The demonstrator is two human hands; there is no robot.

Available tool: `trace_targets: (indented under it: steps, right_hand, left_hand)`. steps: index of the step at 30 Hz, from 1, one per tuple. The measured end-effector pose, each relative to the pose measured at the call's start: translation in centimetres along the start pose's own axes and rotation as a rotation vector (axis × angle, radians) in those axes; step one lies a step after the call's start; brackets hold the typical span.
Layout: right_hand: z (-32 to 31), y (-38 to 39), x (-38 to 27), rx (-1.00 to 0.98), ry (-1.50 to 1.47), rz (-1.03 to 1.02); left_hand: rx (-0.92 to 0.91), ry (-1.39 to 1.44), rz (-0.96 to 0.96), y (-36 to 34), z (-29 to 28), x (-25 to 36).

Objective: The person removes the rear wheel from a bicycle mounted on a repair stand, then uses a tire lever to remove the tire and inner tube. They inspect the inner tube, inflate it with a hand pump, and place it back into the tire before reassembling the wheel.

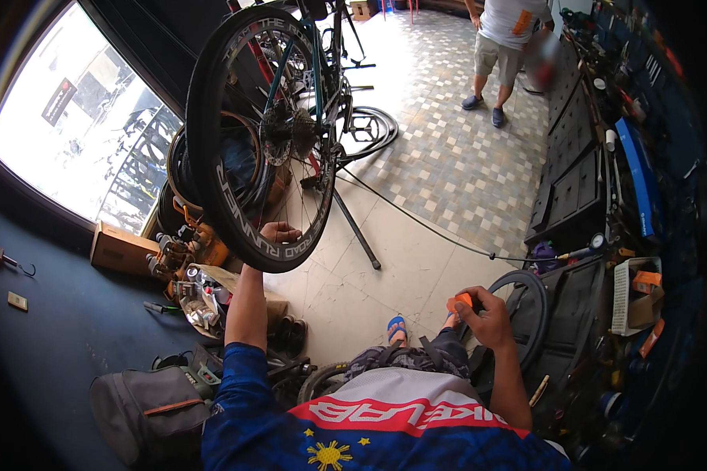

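A bicycle wheel (204, 149) with a black tyre, deep lettered rim and rear sprockets (300, 135) stands raised in front of me on the left, mounted on a dark green bicycle frame (318, 71). At the bottom of the rim is my left hand (279, 232), its fingers curled at the rim's inner edge among the spokes. The rim hides part of that hand. Over on the right, my right hand (487, 315) is closed on a small orange piece (459, 301), pinched between thumb and fingers; its exact kind is unclear.
A black hose (448, 242) runs across the floor to a gauge (597, 241) at right. A stand leg (357, 231) slants below the bicycle. Another tyre (538, 302) leans beside dark drawers (573, 188). A person (499, 59) stands farther back. A grey backpack (149, 412) is lower left.
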State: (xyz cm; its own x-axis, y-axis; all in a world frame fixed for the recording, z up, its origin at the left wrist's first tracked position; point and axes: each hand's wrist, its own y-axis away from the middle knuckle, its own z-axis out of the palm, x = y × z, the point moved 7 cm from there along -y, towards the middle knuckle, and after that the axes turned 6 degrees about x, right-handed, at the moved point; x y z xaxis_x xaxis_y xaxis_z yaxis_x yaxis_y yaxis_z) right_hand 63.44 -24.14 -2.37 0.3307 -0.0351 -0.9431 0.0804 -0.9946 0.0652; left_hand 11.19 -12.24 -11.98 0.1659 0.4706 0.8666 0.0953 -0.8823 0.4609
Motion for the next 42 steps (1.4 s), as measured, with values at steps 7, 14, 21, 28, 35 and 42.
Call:
trace_targets:
  steps: [7, 14, 21, 28, 35, 42]
  right_hand:
    - [0.4, -0.2, -0.1, 0.017, -0.019, -0.002]
    - [-0.1, 0.1, 0.1, 0.029, 0.036, 0.000]
    - [-0.2, 0.2, 0.6, 0.035, 0.022, -0.013]
    - [-0.6, 0.5, 0.8, 0.051, -0.005, -0.005]
    - [-0.1, 0.0, 0.0, 0.006, -0.016, 0.000]
    - [0.0, 0.3, 0.6, 0.016, -0.023, 0.010]
  left_hand:
    - [-0.083, 0.100, -0.015, 0.7, 0.7, 0.8]
    - [-0.061, -0.063, -0.067, -0.1, 0.0, 0.9]
    - [0.426, 0.243, 0.106, -2.6, -3.8, 0.2]
    - [0.527, 0.289, 0.273, -2.9, -12.0, -5.4]
    - [0.113, 0.740, 0.275, -1.7, -10.9, -8.4]
    - [-0.160, 0.588, 0.244, -1.3, -4.0, -7.3]
